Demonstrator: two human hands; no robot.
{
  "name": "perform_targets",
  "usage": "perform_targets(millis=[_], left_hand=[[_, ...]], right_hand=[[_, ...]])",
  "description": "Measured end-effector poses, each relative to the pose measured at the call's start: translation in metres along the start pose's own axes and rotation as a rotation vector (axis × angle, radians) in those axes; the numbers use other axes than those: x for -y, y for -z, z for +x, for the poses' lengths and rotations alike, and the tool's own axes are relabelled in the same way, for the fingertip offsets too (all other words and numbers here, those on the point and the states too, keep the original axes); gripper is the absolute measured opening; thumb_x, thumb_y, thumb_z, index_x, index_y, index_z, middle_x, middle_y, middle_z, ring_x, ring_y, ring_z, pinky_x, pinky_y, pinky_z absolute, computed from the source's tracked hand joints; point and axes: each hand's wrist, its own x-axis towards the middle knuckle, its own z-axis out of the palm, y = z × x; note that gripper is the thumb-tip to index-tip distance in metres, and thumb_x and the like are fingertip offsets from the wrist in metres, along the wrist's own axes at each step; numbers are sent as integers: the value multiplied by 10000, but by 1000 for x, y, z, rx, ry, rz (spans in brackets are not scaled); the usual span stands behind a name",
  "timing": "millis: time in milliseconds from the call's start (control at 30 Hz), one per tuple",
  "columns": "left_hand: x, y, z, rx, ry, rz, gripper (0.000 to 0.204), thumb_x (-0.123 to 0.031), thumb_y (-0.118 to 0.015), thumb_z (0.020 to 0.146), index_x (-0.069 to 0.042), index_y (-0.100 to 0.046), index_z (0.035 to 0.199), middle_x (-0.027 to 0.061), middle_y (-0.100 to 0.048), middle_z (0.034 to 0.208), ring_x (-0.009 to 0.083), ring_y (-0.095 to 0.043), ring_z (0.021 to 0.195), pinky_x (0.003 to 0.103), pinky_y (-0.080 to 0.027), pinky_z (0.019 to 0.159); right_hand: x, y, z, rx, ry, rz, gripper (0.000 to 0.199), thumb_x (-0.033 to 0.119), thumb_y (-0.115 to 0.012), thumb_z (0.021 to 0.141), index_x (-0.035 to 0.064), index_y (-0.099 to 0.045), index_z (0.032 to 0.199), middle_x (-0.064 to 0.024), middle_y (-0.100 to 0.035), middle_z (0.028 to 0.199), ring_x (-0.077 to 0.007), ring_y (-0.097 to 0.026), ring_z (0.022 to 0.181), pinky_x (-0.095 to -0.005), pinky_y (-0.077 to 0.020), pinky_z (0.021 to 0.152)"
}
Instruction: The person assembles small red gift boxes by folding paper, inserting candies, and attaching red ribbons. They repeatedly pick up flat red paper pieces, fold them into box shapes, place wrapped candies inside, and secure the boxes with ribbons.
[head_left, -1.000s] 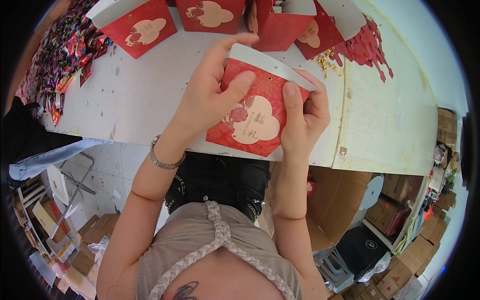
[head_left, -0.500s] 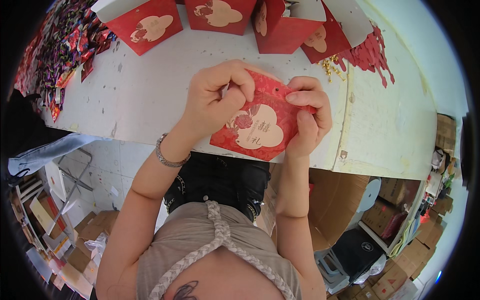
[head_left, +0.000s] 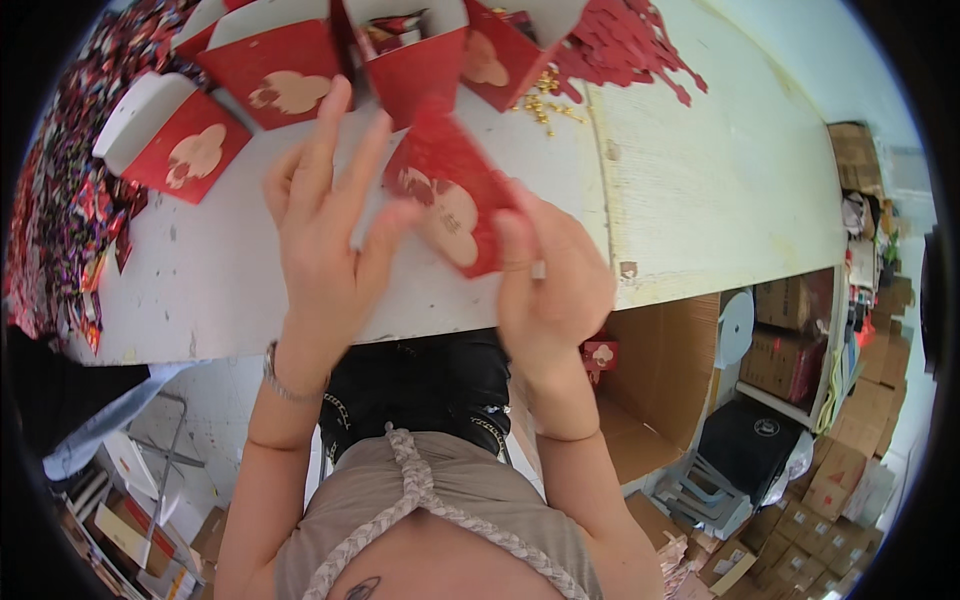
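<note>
My right hand (head_left: pixel 555 275) grips a red paper gift box (head_left: pixel 478 225) with a cream flower-shaped label, its thumb pressed along the box's near right side. The box is tilted above the table and smeared by motion at its far end. My left hand (head_left: pixel 325 225) is to the left of it, fingers spread and holding nothing. The left thumb overlaps the box's left edge in the picture; I cannot tell whether they touch. Ahead of the left hand stands a similar red box (head_left: pixel 300 50), and another red box (head_left: pixel 215 165) lies tilted to its left.
More red boxes hold wrapped sweets, such as the open box (head_left: pixel 410 75). A heap of wrapped sweets (head_left: pixel 60 220) covers the table's left side. Gold trinkets (head_left: pixel 545 105) and dark red ribbon-like pieces (head_left: pixel 625 50) lie at the back right. Under the table stands a cardboard carton (head_left: pixel 665 375).
My left hand has let go of the red box and moved left with its fingers spread. The box has turned in my right hand, and the view has shifted.
</note>
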Motion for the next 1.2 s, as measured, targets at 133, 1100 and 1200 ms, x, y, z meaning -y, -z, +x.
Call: perform_targets(millis=[133,1100,1200], left_hand=[[-39,-16,-5,38,180,-320,322,-75,-606,843,-13,-592,1158,146,-595,1187,270,-531,1083,364,-413,902],[1,-27,22,232,33,-514,152,82,-572,685,-28,-619,778,74,-618,805,198,-562,643,291,-458,559],[2,-32,23,198,-55,-548,158,75,-566,638,-25,-604,754,77,-603,805,204,-548,627,293,-450,537]], right_hand=[[8,-18,-19,131,87,83,340,55,-677,722,-53,-610,1038,-194,-636,1003,-345,-597,955,-408,-515,748],[-71,57,88,212,693,85,166,77,-678,670,89,-608,820,-79,-672,945,-244,-624,907,-384,-471,767],[-54,30,87,209,836,19,178,117,-684,659,112,-654,835,-30,-682,984,-250,-622,969,-382,-440,837]])
